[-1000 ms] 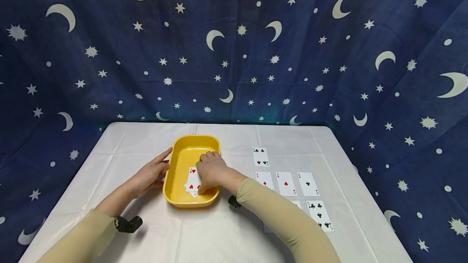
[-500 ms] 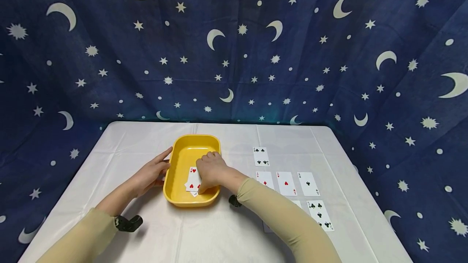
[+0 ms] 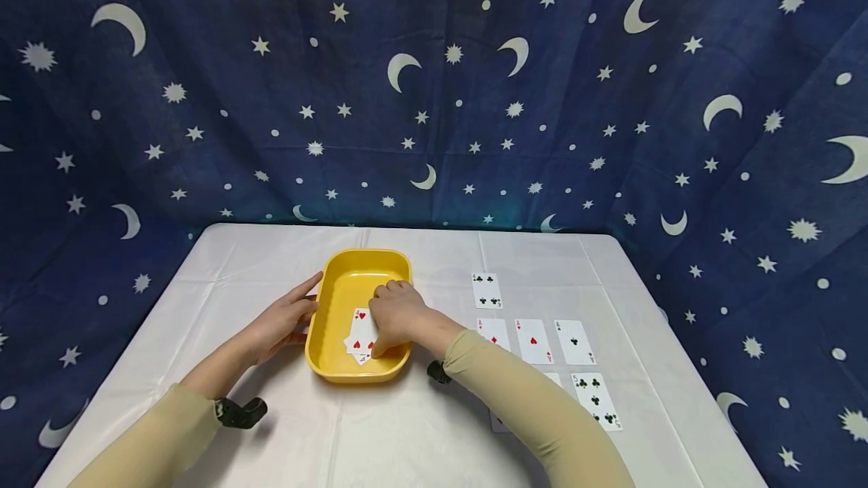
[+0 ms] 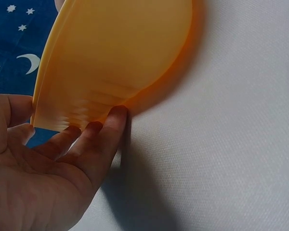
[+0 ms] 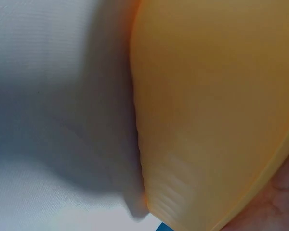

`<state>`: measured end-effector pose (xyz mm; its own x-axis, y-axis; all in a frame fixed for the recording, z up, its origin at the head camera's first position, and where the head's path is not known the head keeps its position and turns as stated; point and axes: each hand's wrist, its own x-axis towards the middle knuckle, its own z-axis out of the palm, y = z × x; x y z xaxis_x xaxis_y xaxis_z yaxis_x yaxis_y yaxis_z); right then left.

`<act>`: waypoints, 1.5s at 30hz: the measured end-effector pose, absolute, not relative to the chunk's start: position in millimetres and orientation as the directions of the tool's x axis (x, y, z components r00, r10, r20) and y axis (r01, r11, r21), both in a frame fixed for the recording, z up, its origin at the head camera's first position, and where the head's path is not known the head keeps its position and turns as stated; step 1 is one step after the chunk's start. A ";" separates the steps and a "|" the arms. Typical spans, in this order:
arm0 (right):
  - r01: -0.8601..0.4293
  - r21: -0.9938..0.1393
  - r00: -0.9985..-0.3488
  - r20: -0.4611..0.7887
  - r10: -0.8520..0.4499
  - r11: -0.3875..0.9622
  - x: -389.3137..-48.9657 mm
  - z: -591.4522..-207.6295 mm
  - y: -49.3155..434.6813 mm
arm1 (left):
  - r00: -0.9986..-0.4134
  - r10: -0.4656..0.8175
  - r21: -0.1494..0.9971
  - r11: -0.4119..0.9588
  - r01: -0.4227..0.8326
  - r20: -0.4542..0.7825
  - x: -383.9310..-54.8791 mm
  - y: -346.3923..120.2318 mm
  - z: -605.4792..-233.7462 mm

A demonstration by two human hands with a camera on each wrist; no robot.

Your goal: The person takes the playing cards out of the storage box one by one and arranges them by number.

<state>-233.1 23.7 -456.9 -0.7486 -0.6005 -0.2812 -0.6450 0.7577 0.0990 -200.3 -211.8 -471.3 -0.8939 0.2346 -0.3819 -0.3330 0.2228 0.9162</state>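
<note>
A yellow tray [image 3: 332, 367] lies on the white tablecloth, slightly left of the middle. My left hand [image 3: 274, 328] is at its left side; in the left wrist view the extended fingers [image 4: 111, 130] touch the tray's outer wall. My right hand [image 3: 401, 315] reaches over the right rim into the tray. The thumb points down at the lower edge of a four of hearts [image 3: 361, 328], which lies face up over at least one other card. My palm covers the card's right part. The right fingertips are hidden, so their hold on the card cannot be made out.
Right of the tray lie face-up cards: a four of clubs [image 3: 487, 292], an ace of diamonds [image 3: 491, 331], an ace of hearts [image 3: 533, 342], an ace of clubs [image 3: 574, 343] and a five of clubs [image 3: 598, 401]. My right sleeve [image 3: 522, 405] partly covers more cards.
Both hands, the tray and the cards keep their places. The head view has only shifted slightly.
</note>
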 end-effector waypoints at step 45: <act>-0.734 -0.040 -0.676 -0.056 -0.735 0.678 -229.9 -438.5 50.7 | -0.891 0.235 0.913 0.228 -0.338 -0.389 -198.4 -210.1 -468.4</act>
<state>-229.9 50.7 -438.5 -0.6762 -0.7346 -0.0557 -0.7336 0.6784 -0.0400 -198.4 -210.1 -468.4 -0.8908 0.2353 -0.3888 -0.3384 0.2277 0.9130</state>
